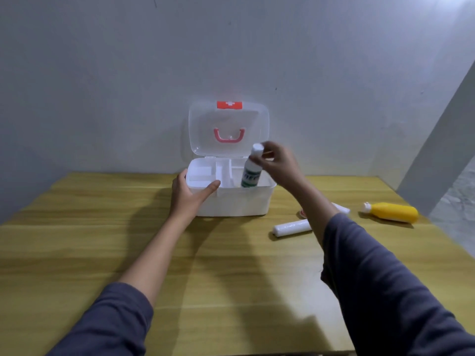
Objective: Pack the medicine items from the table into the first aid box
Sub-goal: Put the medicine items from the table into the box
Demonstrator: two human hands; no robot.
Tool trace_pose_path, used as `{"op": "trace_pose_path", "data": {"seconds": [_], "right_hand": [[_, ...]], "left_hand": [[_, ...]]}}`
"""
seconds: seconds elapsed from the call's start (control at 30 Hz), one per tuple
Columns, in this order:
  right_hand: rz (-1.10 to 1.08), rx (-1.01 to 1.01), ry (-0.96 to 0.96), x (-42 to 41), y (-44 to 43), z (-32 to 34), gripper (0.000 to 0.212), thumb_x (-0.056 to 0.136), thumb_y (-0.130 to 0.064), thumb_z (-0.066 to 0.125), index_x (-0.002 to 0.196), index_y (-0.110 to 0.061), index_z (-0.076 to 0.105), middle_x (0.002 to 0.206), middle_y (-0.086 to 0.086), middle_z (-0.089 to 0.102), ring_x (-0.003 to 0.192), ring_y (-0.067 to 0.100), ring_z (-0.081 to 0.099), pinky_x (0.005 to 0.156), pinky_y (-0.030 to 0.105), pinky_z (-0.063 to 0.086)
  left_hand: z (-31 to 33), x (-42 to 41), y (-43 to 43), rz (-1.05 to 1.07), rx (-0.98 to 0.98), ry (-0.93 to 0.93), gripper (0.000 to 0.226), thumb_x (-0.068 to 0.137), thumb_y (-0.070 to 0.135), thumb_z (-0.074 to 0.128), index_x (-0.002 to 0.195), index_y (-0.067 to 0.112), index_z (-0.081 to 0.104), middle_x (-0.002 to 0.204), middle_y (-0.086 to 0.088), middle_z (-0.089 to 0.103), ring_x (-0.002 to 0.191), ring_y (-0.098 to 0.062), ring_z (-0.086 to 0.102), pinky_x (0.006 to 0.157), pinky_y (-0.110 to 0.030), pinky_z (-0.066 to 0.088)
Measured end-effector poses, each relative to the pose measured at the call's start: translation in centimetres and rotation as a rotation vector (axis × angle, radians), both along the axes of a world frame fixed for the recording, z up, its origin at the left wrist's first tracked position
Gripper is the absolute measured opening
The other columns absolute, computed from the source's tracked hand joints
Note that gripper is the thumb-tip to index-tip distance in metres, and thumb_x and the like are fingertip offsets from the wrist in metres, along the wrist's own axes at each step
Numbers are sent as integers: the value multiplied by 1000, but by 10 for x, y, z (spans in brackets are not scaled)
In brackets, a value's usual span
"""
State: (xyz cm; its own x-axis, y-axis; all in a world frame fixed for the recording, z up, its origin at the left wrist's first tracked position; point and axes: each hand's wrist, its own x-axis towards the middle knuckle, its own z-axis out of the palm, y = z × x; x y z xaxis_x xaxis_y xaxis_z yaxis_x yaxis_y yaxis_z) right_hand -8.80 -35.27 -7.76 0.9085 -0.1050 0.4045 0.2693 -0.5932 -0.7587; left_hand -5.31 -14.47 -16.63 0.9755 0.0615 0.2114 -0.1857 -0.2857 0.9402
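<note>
The white first aid box (pixel 239 201) stands open near the table's far edge, its clear lid (pixel 228 124) raised against the wall. My left hand (pixel 190 194) grips the box's front left corner, thumb over the rim. My right hand (pixel 279 163) holds a white bottle with a green label (pixel 252 173) by its neck, tilted, its base inside the box's right compartment. To the right of the box lie a white gauze roll (pixel 291 227), a yellow bottle (pixel 393 212), a white tube (pixel 343 208) and a small red-and-white item (pixel 302 214), both partly hidden by my right forearm.
The wooden table (pixel 102 240) meets a grey wall behind the box. A slanted grey panel (pixel 442 155) rises at the far right beside the table's right edge. A white divided tray (pixel 203 173) sits in the box's left part.
</note>
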Motion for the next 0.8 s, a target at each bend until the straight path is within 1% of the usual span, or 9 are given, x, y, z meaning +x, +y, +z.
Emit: {"op": "trace_pose_path", "data": {"seconds": [0.07,0.13,0.23,0.33,0.4,0.47,0.53,0.67,0.8], "right_hand": [[22,-55,79,2,8,-9,32,83,-18,66,109,-2,59,107,15,66,93,19,61,77,27,50],[23,-115,110,5,13,-17,31,82,-20,67,106,-2,60,104,15,67,95,24,62,80,34,51],[17,-230,156,8,17,-24,27,81,-23,67,99,-4,61,92,11,62,84,23,56,66,28,43],[19,-311,196,8,19,-27,17,81,-25,66,87,-10,61,82,6,57,78,21,49,59,25,34],[36,-317,186,6,16,-24,14,82,-24,65,77,-12,60,76,6,60,76,22,51,57,25,36],[51,-286,159,3,6,-19,22,84,-24,64,93,-3,66,94,15,69,88,27,62,73,33,49],[22,-246,129,-5,-11,-12,33,86,-26,62,108,-1,63,112,16,68,103,26,63,90,36,50],[-164,-230,72,-25,-66,-11,37,89,-24,58,120,-4,57,125,12,62,115,24,56,91,24,39],[-406,-280,113,-50,-139,-36,38,88,-21,58,122,-5,55,129,14,58,117,30,53,97,33,39]], "left_hand": [[5,7,4,-22,59,32,118,39,80,75,136,17,48,137,-4,52,127,-21,52,106,-43,46],[12,13,6,-66,132,43,113,38,81,77,133,23,51,135,1,54,125,-18,53,105,-42,47],[18,21,5,-113,245,34,116,32,85,77,132,32,51,133,5,58,126,-18,53,104,-43,48],[21,21,3,-122,313,32,128,25,88,74,135,30,48,136,3,54,130,-19,49,106,-45,46],[19,21,3,-115,334,53,135,22,90,72,138,27,46,138,1,52,131,-20,48,106,-46,46],[20,19,2,-100,351,63,137,22,91,71,139,25,45,140,0,51,133,-22,47,107,-46,45],[22,14,-1,-75,363,71,139,24,89,69,142,22,42,142,-3,46,137,-22,38,112,-40,39],[25,0,-8,-11,304,87,140,21,79,64,144,16,39,144,-9,35,139,-21,31,111,-35,32],[23,-6,-11,24,261,56,136,23,77,65,142,14,42,145,-10,37,137,-24,35,108,-35,34]]}}
